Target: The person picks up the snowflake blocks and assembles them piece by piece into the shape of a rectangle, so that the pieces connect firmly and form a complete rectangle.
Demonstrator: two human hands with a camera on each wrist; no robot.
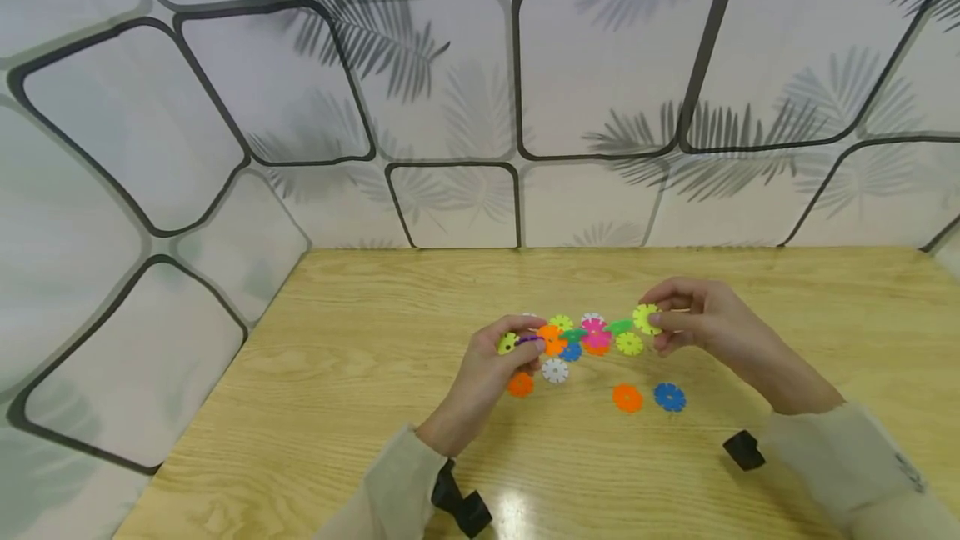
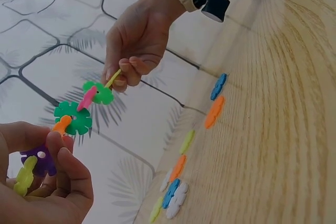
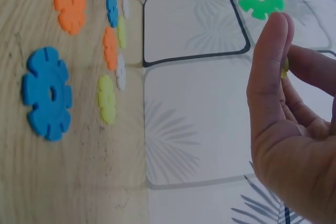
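While a patterned wall [image 1: 457,107] with grey leaves and dark outlines rises behind, loose notched discs lie spread on the wooden counter [image 1: 360,407]. Nearest the person are a blue disc [image 1: 670,397] and, just beside it on the left, an orange disc [image 1: 627,397]. Farther back sits a looser group: a white disc [image 1: 555,371], a second orange disc [image 1: 521,384] near the left hand [image 1: 498,357], a smaller-looking blue one [image 1: 571,352] and a yellow disc [image 1: 629,344], among others. Seen from the head, the raised chain of discs [image 2: 74,118] crosses in front of this group and partly covers several pieces. A black block [image 1: 744,450] shows at the right cuff, another [image 1: 472,513] at the left.

The chain hangs between both hands, above the counter. On the left, the fingers curl closely round its purple disc [image 2: 47,165], with a yellow one beside it. The right hand [image 1: 701,319] pinches a yellow end disc [image 1: 646,319] between thumb and fingers, its edge meeting a light green disc [image 2: 103,95]; how deeply the two are slotted cannot be told.
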